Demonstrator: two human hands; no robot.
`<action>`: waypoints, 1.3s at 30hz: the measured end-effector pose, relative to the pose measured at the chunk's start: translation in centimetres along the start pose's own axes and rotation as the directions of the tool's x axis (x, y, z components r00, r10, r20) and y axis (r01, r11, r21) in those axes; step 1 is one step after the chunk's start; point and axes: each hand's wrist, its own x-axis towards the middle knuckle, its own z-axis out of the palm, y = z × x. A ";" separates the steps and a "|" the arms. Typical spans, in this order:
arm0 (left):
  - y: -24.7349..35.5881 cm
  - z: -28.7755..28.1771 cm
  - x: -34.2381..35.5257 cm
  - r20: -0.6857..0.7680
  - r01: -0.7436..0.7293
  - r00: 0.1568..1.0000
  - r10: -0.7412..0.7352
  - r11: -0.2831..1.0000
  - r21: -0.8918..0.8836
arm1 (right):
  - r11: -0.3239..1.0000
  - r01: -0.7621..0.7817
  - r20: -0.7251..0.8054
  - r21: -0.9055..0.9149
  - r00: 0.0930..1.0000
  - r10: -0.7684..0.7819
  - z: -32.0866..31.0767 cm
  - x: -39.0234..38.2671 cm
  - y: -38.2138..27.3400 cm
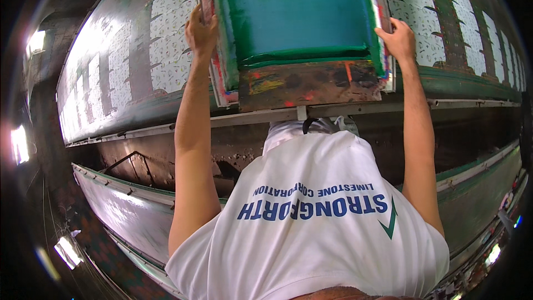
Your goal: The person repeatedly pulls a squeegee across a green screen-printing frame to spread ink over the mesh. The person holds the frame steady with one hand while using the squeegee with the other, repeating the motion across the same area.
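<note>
A large screen printing frame lies in front of me over the long table. Its mesh is blue-green inside a darker green border, with a ridge of green ink along the near end. A dark board stained with red and yellow paint forms the near edge. My left hand is closed on the frame's left side, the thumb toward the inner edge. Opposite it, my right hand grips the right side, its thumb on the rim. What lies beneath the frame is hidden.
The long green table carries a row of pale, patterned pieces on both sides of the frame. A metal rail runs along its near edge. Behind me stands another long table. Bright lights show at the left.
</note>
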 end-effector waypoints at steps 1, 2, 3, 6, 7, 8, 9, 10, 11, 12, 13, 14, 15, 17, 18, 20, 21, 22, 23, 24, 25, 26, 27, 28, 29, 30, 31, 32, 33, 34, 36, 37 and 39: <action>-1.0 -0.5 -0.3 -0.012 -0.008 1.000 0.008 1.000 0.005 | 0.999 0.021 -0.009 0.024 1.000 -0.020 0.7 -0.5 -1.1; -1.9 -1.0 -0.7 -0.015 0.007 1.000 -0.007 1.000 0.012 | 1.000 -0.001 0.010 0.023 1.000 0.000 1.4 -0.9 -2.0; -2.3 -1.2 -1.3 -0.018 0.024 1.000 -0.023 0.999 0.022 | 1.000 -0.012 0.019 0.017 1.000 0.011 1.8 -1.2 -2.4; -3.0 -0.8 -3.3 -0.012 0.055 0.998 -0.054 0.995 0.087 | 0.999 0.045 -0.007 -0.013 0.999 -0.045 3.1 -2.3 -2.9; -3.1 -0.4 -3.8 0.002 0.082 0.997 -0.083 0.989 0.126 | 0.997 0.070 -0.024 -0.035 0.997 -0.071 3.4 -2.6 -2.6; -3.1 -0.2 -4.3 0.015 0.075 0.997 -0.075 0.996 0.043 | 0.998 0.021 0.043 -0.064 0.999 -0.018 3.5 -2.9 -2.3; -3.2 0.1 -4.7 0.004 0.042 0.999 -0.042 0.999 0.023 | 0.998 0.038 0.032 -0.052 0.999 -0.036 3.6 -3.1 -1.8; -3.2 0.4 -5.1 0.021 0.044 0.999 -0.045 0.999 0.016 | 0.998 0.049 0.023 -0.047 0.999 -0.048 3.7 -3.3 -1.4; -3.2 0.6 -5.3 0.042 0.061 0.997 -0.062 0.998 0.018 | 0.998 0.043 0.024 -0.055 0.999 -0.042 3.8 -3.4 -1.0; -3.1 0.9 -5.5 0.029 0.050 0.998 -0.050 0.999 0.007 | 0.998 0.043 0.038 -0.043 0.998 -0.042 3.9 -3.5 -0.6; -3.1 1.1 -5.5 0.019 0.051 0.999 -0.051 0.999 0.004 | 0.999 0.027 0.059 -0.044 0.998 -0.024 4.0 -3.5 -0.3; -3.0 1.3 -5.6 0.000 0.045 0.999 -0.045 0.999 0.004 | 0.999 0.022 0.058 -0.048 0.998 -0.019 4.1 -3.4 0.0; -3.0 1.5 -5.6 0.008 0.056 0.998 -0.056 0.998 0.009 | 0.998 0.032 0.064 -0.052 0.998 -0.029 4.2 -3.2 0.2; -2.9 1.7 -5.6 0.012 0.059 0.998 -0.059 0.998 0.023 | 0.995 0.068 0.031 -0.066 0.997 -0.066 4.5 -3.2 0.6; -2.9 1.8 -5.6 0.012 0.063 0.998 -0.064 0.998 0.027 | 0.997 0.019 0.085 -0.080 0.996 -0.012 4.6 -3.2 0.7; -3.0 2.1 -5.6 0.006 0.023 1.000 -0.023 0.999 0.022 | 1.000 0.020 0.090 -0.017 0.996 -0.018 4.8 -3.3 1.0; -3.1 2.2 -5.6 0.008 0.002 1.000 -0.002 1.000 0.022 | 1.000 0.006 0.089 -0.020 0.996 -0.004 4.8 -3.4 1.1; -3.3 2.3 -5.6 0.025 0.023 0.999 -0.023 1.000 0.016 | 1.000 0.005 0.085 -0.004 0.996 -0.005 4.9 -3.5 1.1; -3.4 2.5 -5.6 0.039 0.018 0.999 -0.019 1.000 0.017 | 1.000 -0.016 0.119 0.009 0.993 0.015 4.9 -3.6 1.2; -3.5 2.7 -5.7 0.051 0.022 0.998 -0.023 0.999 0.027 | 0.999 -0.028 0.123 0.019 0.992 0.026 5.0 -3.8 1.2; -3.6 2.9 -5.7 0.078 0.062 0.995 -0.066 0.996 0.058 | 0.999 -0.040 0.129 0.017 0.991 0.038 5.0 -3.9 1.2; -3.7 3.1 -5.8 0.093 0.059 0.993 -0.067 0.995 0.078 | 0.998 -0.045 0.131 0.038 0.991 0.039 5.1 -4.0 1.2; -3.8 3.4 -5.8 0.076 0.020 0.997 -0.026 0.996 0.083 | 0.997 -0.060 0.179 0.040 0.982 0.052 5.1 -4.1 1.2; -3.8 3.5 -5.9 0.071 0.007 0.997 -0.015 0.995 0.103 | 0.997 -0.064 0.175 0.053 0.983 0.053 5.3 -4.2 1.2; -3.9 3.6 -6.1 0.078 0.011 0.997 -0.022 0.990 0.140 | 0.996 -0.075 0.175 0.058 0.983 0.064 5.5 -4.3 1.2; -3.9 3.8 -6.2 0.072 -0.013 0.997 0.004 0.991 0.136 | 0.995 -0.070 0.164 0.069 0.985 0.058 5.6 -4.2 1.3; -3.9 3.9 -6.4 0.075 -0.025 0.997 0.014 0.989 0.144 | 0.994 -0.076 0.167 0.074 0.984 0.063 5.8 -4.3 1.3; -3.9 3.9 -6.3 0.075 -0.044 0.997 0.032 0.986 0.162 | 0.993 -0.094 0.178 0.070 0.981 0.080 5.9 -4.4 1.4; -3.9 4.0 -6.3 0.080 -0.043 0.996 0.030 0.985 0.167 | 0.992 -0.087 0.169 0.094 0.983 0.070 6.0 -4.4 1.4; -3.9 4.0 -6.4 0.082 -0.047 0.996 0.033 0.982 0.182 | 0.990 -0.090 0.169 0.109 0.983 0.071 6.1 -4.6 1.4; -3.7 4.1 -6.5 0.086 -0.048 0.996 0.031 0.977 0.208 | 0.988 -0.087 0.175 0.128 0.983 0.064 6.1 -5.0 1.4; -3.6 4.2 -6.5 0.086 -0.057 0.995 0.040 0.977 0.207 | 0.987 -0.086 0.159 0.137 0.985 0.064 6.0 -5.2 1.3; -3.4 4.2 -6.5 0.094 -0.058 0.995 0.039 0.975 0.215 | 0.987 -0.108 0.145 0.120 0.985 0.090 5.4 -6.0 1.0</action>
